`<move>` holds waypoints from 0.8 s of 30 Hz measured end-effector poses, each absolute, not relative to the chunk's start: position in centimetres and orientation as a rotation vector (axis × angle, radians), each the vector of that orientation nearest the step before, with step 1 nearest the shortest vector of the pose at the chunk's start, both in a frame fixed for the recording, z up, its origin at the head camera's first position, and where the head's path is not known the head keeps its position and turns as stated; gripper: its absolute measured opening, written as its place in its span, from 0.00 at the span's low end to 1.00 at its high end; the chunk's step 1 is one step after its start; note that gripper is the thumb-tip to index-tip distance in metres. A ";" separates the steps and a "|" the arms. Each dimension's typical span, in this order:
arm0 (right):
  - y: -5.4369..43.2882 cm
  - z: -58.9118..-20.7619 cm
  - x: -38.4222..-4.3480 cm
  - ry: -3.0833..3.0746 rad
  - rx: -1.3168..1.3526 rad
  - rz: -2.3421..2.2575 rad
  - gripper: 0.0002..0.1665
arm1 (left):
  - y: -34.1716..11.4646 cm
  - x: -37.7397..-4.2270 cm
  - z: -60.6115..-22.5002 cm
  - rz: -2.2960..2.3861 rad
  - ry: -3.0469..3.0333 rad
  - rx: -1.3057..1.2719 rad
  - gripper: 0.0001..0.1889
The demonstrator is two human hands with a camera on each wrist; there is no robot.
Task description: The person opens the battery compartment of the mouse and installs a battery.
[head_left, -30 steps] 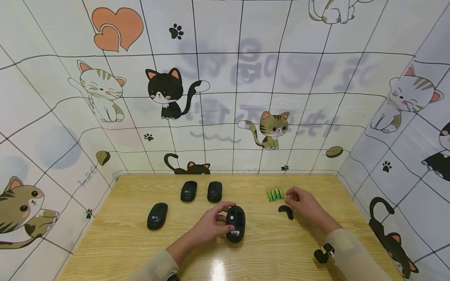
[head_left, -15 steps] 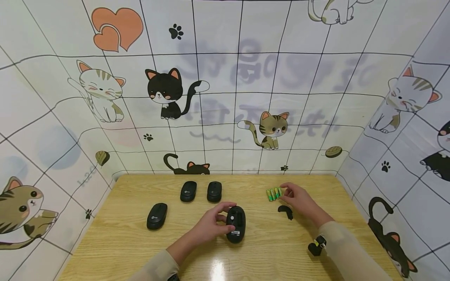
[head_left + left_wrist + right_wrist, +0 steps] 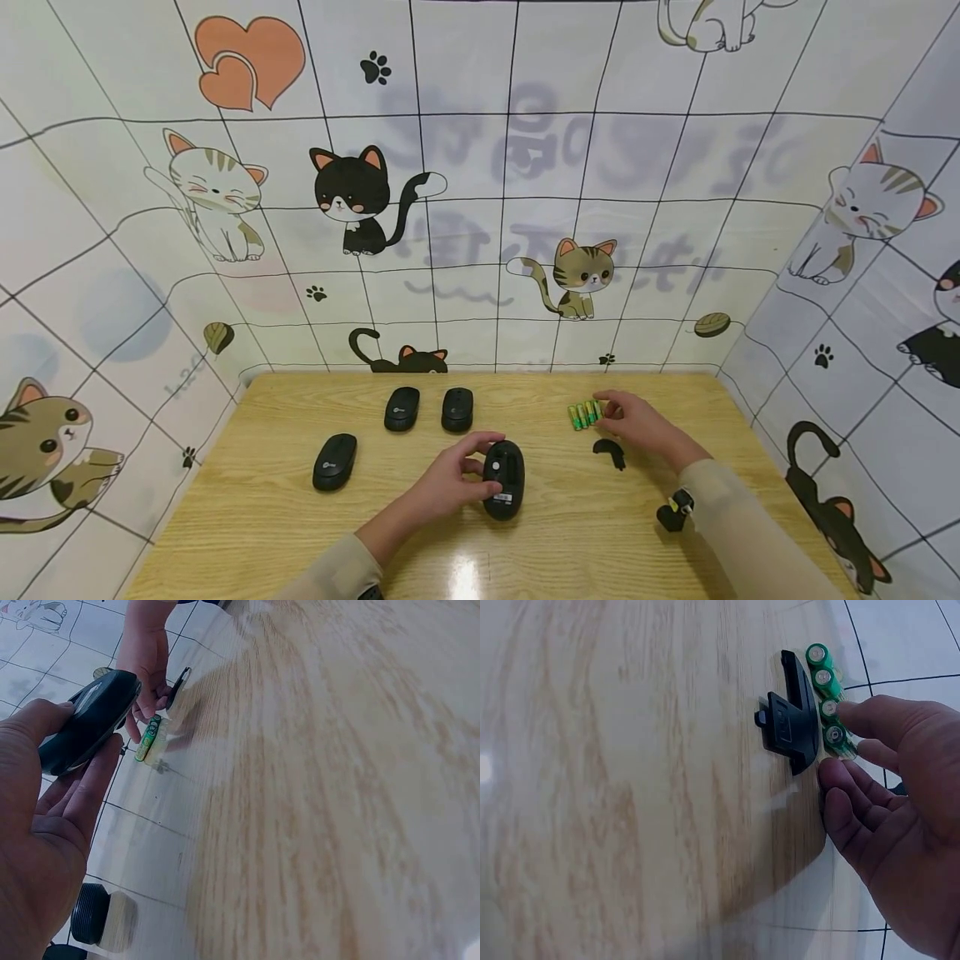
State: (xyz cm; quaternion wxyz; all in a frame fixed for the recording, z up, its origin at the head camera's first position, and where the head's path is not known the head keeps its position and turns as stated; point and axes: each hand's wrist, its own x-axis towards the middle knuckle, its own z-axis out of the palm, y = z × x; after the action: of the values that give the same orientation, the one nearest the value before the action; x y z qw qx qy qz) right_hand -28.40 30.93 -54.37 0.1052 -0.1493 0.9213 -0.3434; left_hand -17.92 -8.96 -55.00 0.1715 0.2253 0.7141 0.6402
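Held up off the table in my left hand (image 3: 453, 475), a black computer mouse (image 3: 503, 479) shows its underside, with the battery slot uncovered. Thumb and fingers grip its sides, as the left wrist view also shows. My right hand (image 3: 637, 423) is at a row of several green and yellow batteries (image 3: 582, 414). Its thumb and a finger close about the battery (image 3: 834, 735) at the right end of the row, which still lies beside the others. Close in front of the row lies a black curved battery cover (image 3: 609, 452), apart from the hand; its tab shows in the right wrist view.
Three more black mice rest on the wooden table (image 3: 555, 542): one at left (image 3: 335, 462), one at back left (image 3: 402, 408), one at back centre (image 3: 457, 409). A cat-patterned tiled sheet (image 3: 465, 283) rises behind the table's back edge.
My right hand has moved left from beside the batteries and now has its fingertips at the right-end one. The left hand and its mouse have barely moved.
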 end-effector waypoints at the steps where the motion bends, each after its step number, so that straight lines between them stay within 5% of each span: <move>1: 30.9 -54.3 -28.4 2.711 -0.443 -1.008 0.35 | -9.0 -17.9 -55.0 1.814 2.029 0.638 0.38; 24: 31.8 -55.4 -28.6 2.672 -0.379 -1.192 0.28 | -9.0 -18.0 -55.5 1.850 2.016 0.614 0.39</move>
State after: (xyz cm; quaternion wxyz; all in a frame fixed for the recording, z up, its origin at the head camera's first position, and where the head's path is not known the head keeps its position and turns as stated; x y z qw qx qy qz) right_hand -28.63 31.81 -55.38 0.0955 -0.1280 0.9015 -0.4023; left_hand -17.99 -9.02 -55.50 0.1680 0.2160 0.7086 0.6504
